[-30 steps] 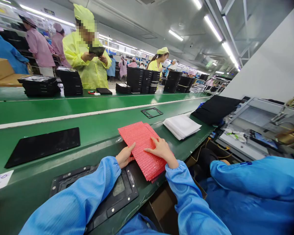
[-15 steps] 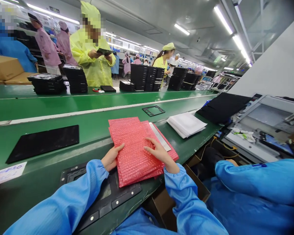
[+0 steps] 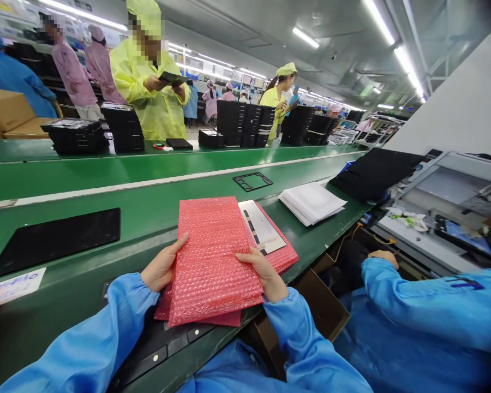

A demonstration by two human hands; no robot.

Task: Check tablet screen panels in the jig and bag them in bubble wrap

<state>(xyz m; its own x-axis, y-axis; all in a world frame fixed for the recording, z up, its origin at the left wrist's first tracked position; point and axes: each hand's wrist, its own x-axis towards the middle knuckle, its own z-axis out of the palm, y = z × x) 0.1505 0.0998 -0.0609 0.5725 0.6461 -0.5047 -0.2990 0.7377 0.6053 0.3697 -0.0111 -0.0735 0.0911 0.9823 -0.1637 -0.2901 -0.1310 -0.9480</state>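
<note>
Green bench [image 3: 147,215] fills the middle, its near edge just beside the lower right corner of the red bubble bags [image 3: 213,256], with a cardboard box [image 3: 321,305] below and a neighbour's blue sleeve [image 3: 417,295] to the right. Left hand [image 3: 161,268] and right hand [image 3: 268,274] pinch the bags' sides above a dark tray [image 3: 175,345], long axis pointing away from the body. White panel [image 3: 265,226] and paper stack [image 3: 313,199] crowd the right; bare green separates the bags from a black screen [image 3: 57,240] leftward and a thin frame [image 3: 253,181] beyond
</note>
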